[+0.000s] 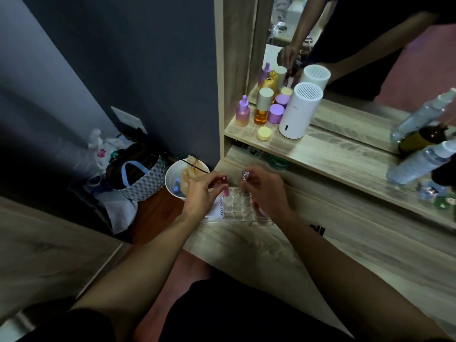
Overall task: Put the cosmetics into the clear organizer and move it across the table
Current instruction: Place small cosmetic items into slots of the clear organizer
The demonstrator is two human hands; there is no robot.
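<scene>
Both hands work above the clear organizer (243, 206), a gridded acrylic tray that sits on the wooden table (320, 243) near its left edge, close to the person; its small square compartments look mostly bare, though something red and pink shows in a cell on its right side, partly hidden by the right wrist. The left hand (201, 193) pinches a pink lip tube (223, 185) between thumb and fingertips, the tube tilted with its lower end just over the organizer's left rear corner; whether it touches the rim cannot be told. The right hand (265, 187) grips a clear capped tube (243, 178) by its faceted top, fingers curled round it, the body pointing down toward the rear row of cells. A white sachet (219, 207) with printed lettering lies flat just beside the organizer's left wall, under the left hand. On the raised shelf (345, 154) behind stand a purple dropper bottle (243, 112), an amber bottle (264, 106) with a pale cap, a lilac jar (276, 113), a yellow jar (264, 133) and a white cylinder (299, 111) with a slotted top, all doubled in the mirror (357, 58); clear spray bottles (419, 161) lean at the right. On the floor to the left sit a white bin (172, 183) and a patterned bag (145, 178).
</scene>
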